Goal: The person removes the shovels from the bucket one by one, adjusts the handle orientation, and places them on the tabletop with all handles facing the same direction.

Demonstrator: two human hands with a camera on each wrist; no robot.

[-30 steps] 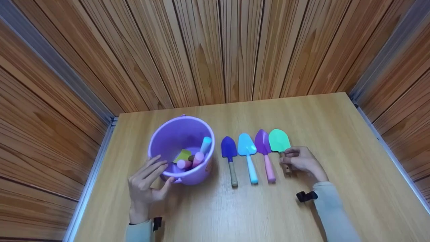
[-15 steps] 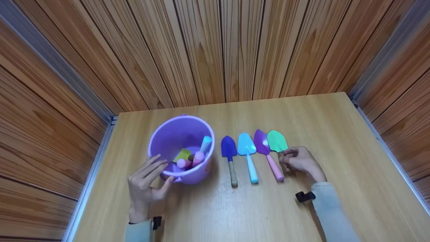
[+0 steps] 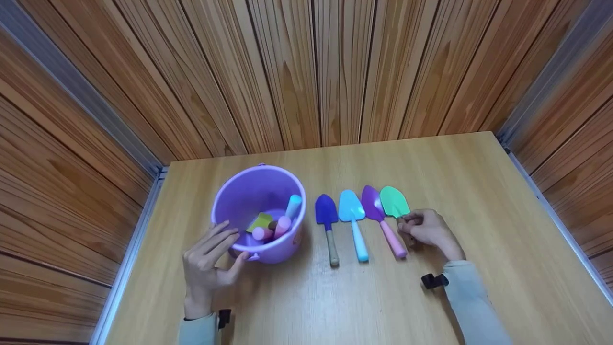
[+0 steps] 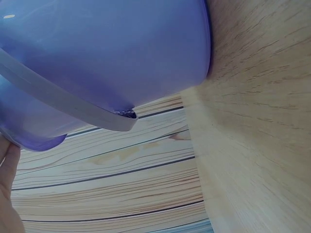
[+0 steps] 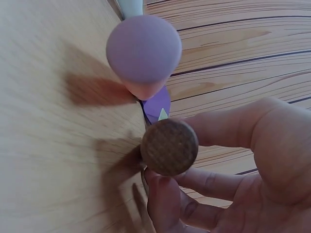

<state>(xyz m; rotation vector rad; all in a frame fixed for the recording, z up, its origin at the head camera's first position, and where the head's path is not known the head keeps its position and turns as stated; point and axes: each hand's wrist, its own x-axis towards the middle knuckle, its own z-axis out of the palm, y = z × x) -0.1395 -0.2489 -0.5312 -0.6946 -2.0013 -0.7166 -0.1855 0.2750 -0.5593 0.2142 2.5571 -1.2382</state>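
four trowels form a row on the bench (image 3: pixel 335 306) in the head view, at and right of the centre: a dark blue trowel (image 3: pixel 326 211), a light blue trowel (image 3: pixel 352 206), a purple trowel (image 3: pixel 372 202) with a pink handle (image 3: pixel 393 240), and a green trowel (image 3: pixel 394 201). the right hand (image 3: pixel 428 231), right of centre, has its fingers clamped on the green trowel just below the blade. a purple bucket (image 3: pixel 285 253) stands left of the row, with pink grips (image 3: pixel 282 226), a blue grip (image 3: pixel 293 206) and a yellow-green piece (image 3: pixel 261 220) inside. at lower left the left hand (image 3: pixel 203 268) rests at its rim, fingers fairly straight, thumb apart from them.

in the left wrist view the bucket's wall fills the upper left, a carrying strap (image 4: pixel 68 103) slanting across it; the hand meets the rim at the left edge.

in the right wrist view the green trowel's round wooden end (image 5: pixel 170 147) sits mid-frame between thumb and fingers, the pink handle above it, bench at left.
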